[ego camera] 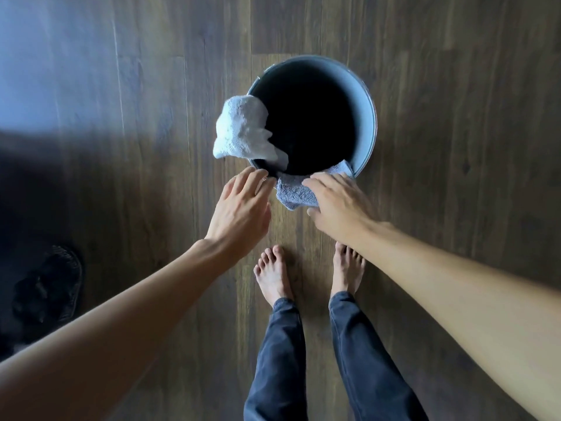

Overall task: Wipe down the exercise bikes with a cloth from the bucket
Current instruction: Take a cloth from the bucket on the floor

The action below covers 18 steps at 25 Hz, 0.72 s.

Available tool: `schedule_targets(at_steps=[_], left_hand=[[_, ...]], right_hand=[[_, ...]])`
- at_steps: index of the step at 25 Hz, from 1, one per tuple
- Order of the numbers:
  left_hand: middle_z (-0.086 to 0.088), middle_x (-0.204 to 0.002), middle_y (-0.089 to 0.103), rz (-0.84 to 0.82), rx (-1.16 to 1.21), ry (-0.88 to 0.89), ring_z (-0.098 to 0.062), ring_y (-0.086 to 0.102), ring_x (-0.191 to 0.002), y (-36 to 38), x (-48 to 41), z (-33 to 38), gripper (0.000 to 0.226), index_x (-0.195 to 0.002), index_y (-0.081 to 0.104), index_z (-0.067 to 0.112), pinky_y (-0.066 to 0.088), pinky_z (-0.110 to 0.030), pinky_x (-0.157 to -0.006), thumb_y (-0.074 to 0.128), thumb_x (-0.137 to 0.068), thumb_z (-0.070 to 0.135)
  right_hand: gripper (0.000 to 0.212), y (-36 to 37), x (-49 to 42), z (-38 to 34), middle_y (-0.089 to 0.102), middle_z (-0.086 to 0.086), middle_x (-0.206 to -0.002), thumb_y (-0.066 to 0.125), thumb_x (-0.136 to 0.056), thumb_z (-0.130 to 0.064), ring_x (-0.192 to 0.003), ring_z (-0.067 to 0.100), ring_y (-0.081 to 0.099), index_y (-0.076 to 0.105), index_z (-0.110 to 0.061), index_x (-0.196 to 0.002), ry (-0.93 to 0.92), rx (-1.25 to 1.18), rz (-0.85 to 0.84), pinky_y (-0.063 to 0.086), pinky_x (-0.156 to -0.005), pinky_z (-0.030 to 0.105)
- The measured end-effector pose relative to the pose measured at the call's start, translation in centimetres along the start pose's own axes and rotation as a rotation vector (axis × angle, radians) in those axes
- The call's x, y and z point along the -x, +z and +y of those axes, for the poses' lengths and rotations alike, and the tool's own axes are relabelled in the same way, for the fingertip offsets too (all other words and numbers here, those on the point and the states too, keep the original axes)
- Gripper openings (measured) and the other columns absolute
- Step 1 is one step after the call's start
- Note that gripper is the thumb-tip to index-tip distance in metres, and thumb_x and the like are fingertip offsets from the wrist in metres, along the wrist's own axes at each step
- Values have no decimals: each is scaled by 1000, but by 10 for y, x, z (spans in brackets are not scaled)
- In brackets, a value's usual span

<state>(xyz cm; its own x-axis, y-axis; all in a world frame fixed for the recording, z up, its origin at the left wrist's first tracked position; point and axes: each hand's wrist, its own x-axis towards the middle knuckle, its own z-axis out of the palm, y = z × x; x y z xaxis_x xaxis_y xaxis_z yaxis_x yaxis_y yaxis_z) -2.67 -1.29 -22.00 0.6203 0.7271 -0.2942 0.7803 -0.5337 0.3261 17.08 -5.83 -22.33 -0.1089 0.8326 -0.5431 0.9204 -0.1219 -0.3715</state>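
A round grey bucket [365, 117] with a dark inside stands on the wooden floor in front of my bare feet. A white cloth [239, 129] hangs over its left rim. A grey-blue cloth [293, 192] is draped over the near rim. My right hand [337, 205] lies on the grey-blue cloth, fingers on top and thumb under its lower edge. My left hand [243, 208] hovers by the near-left rim with fingers loosely spread, holding nothing. No exercise bike is in view.
Dark wood plank floor [455, 147] surrounds the bucket. A black sandal [51, 284] lies at the lower left in shadow. My legs in dark jeans and bare feet [274, 275] stand just behind the bucket.
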Motion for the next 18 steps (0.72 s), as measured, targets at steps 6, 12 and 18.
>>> schedule_targets(at_steps=[6, 12, 18], left_hand=[[-15, -132, 57, 38, -58, 115, -34, 44, -134, 22, -15, -18, 41, -128, 59, 1, 25, -54, -118, 61, -87, 3], [-15, -131, 58, 54, -56, 125, -34, 44, -135, 24, -19, -23, 39, -127, 59, 1, 22, -56, -119, 60, -89, 5], [-17, -135, 55, 53, -58, 112, -36, 38, -140, 24, -13, -20, 44, -132, 56, -1, 18, -56, -121, 59, -89, 3]], right_hand=[[49, 12, -9, 11, 57, 2, -136, 65, -93, -26, -128, 23, 49, 51, -14, -139, -31, 62, 6, 25, -114, 33], [44, 15, -21, 10, 62, 2, -125, 66, -94, -28, -122, 25, 54, 55, -15, -134, -30, 91, -11, 32, -109, 35], [25, 18, -21, 11, 71, 2, -105, 67, -94, -20, -100, 26, 65, 66, -15, -119, -25, 78, 38, 45, -95, 37]])
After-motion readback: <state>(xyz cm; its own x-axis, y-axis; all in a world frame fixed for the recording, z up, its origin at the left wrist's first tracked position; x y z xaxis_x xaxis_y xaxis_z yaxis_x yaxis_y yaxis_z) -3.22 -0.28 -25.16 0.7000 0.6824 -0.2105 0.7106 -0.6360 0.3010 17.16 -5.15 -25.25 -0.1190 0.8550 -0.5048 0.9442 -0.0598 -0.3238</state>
